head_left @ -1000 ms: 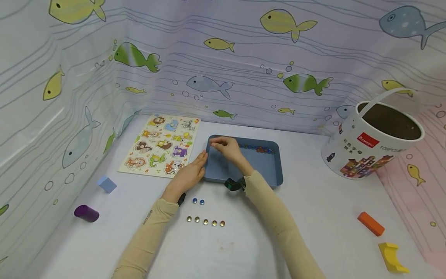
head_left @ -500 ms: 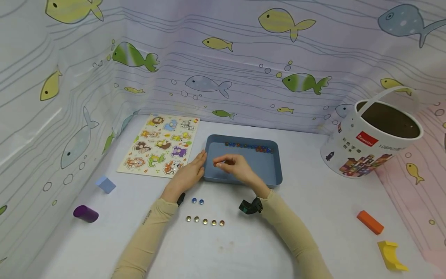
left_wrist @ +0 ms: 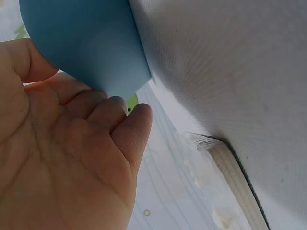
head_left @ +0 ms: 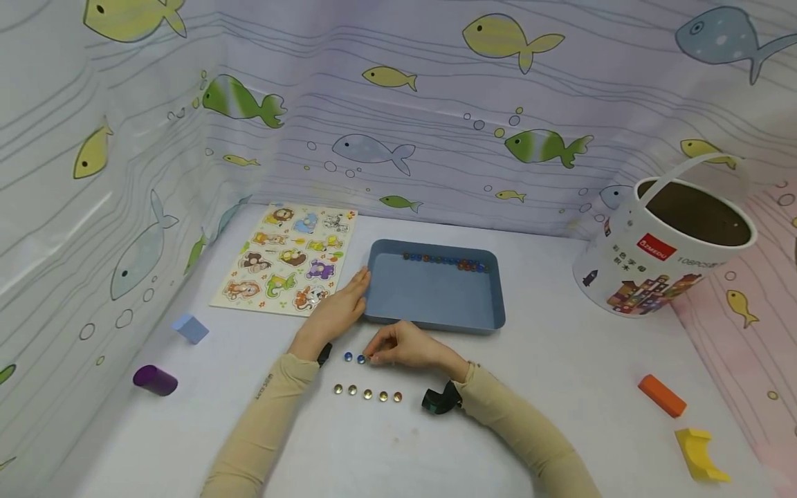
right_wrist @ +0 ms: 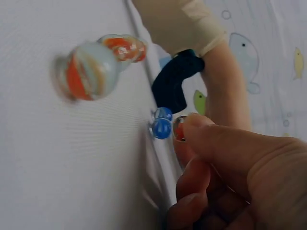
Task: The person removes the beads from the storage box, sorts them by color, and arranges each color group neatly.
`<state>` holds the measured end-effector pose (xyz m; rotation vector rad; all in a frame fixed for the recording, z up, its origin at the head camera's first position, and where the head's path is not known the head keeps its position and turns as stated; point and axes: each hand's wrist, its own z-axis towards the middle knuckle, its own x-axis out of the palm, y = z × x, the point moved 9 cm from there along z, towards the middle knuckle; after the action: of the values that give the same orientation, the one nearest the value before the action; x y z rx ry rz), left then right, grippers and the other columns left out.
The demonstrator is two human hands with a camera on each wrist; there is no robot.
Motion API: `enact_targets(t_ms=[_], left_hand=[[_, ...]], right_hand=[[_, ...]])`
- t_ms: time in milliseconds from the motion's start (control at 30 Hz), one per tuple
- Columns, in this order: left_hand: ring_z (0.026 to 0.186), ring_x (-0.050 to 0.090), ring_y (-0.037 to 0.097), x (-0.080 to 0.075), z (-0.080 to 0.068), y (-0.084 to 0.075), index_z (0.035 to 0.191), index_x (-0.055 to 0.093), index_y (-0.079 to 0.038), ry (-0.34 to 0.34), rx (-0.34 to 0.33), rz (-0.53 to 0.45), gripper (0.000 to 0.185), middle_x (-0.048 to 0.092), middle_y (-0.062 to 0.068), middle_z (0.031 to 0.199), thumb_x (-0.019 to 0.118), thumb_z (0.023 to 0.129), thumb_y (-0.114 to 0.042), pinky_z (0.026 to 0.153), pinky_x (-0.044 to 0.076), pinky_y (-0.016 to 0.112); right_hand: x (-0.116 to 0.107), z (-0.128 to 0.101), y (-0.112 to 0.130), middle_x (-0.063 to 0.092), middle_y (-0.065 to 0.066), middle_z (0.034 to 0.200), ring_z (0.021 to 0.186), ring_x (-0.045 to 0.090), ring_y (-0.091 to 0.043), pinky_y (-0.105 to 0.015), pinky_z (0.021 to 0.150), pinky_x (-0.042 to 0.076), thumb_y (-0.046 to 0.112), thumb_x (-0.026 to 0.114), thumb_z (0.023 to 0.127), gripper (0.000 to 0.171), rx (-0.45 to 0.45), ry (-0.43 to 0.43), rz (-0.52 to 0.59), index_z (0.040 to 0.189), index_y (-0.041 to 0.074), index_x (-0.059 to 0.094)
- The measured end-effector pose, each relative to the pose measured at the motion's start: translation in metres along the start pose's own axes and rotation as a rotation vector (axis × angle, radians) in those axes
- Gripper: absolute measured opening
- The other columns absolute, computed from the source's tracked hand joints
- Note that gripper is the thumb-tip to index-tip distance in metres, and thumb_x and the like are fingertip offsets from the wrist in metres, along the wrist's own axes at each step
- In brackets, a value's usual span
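Setting: white tabletop (head_left: pixel 560 387) walled by pale plastic sheeting printed with fish
Left hand (head_left: pixel 333 315): fingers straight, pressed flat against the left wall of the shallow blue rectangular tray (head_left: pixel 436 319)
Right hand (head_left: pixel 401 346): fingertips pinched together on a small marble with a red streak (right_wrist: pixel 179 128), lowered just beside two blue glass marbles (head_left: pixel 354 358) lying in front of the tray
Nearby: row of five amber glass marbles (head_left: pixel 367 395) just below the blue pair; more marbles lined along the tray's far wall
Step, as judged: setting the marble down on the tabletop
Next move calls for: gentle release so nothing rolls
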<state>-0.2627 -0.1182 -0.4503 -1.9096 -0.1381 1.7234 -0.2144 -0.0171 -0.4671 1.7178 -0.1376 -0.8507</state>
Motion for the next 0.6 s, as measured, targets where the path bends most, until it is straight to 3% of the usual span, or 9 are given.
enact_targets(t_ms=[67, 367, 600], left_hand=[[0.142, 0.036, 0.03, 0.0002, -0.0003, 0.0005, 0.154, 0.022, -0.007, -0.006, 0.005, 0.008, 0.055, 0.016, 0.007, 0.163, 0.038, 0.103, -0.021, 0.098, 0.051, 0.047], [0.144, 0.032, 0.029, -0.0007, -0.0006, -0.0002, 0.154, 0.022, -0.007, -0.008, 0.002, 0.002, 0.055, 0.017, 0.008, 0.163, 0.039, 0.103, -0.02, 0.107, 0.045, 0.048], [0.143, 0.034, 0.03, -0.0012, -0.0001, -0.0008, 0.154, 0.022, -0.005, -0.01, 0.011, 0.012, 0.056, 0.018, 0.009, 0.163, 0.04, 0.103, -0.02, 0.104, 0.047, 0.048]], right_hand=[[0.0043, -0.0001, -0.0004, 0.075, -0.004, 0.099, 0.063, 0.053, -0.002, -0.014, 0.057, 0.043, 0.014, 0.072, 0.087, 0.012, 0.0, 0.01, -0.016, 0.098, 0.011, 0.077], [0.0063, -0.0003, 0.0007, 0.074, 0.0, 0.097, 0.062, 0.052, 0.0, -0.014, 0.056, 0.044, 0.012, 0.073, 0.085, 0.012, -0.006, 0.027, -0.094, 0.097, 0.014, 0.077], [-0.0025, -0.0015, 0.0036, 0.074, -0.003, 0.096, 0.063, 0.054, -0.002, -0.015, 0.057, 0.045, 0.01, 0.074, 0.084, 0.016, 0.003, 0.007, -0.051, 0.1, 0.011, 0.075]])
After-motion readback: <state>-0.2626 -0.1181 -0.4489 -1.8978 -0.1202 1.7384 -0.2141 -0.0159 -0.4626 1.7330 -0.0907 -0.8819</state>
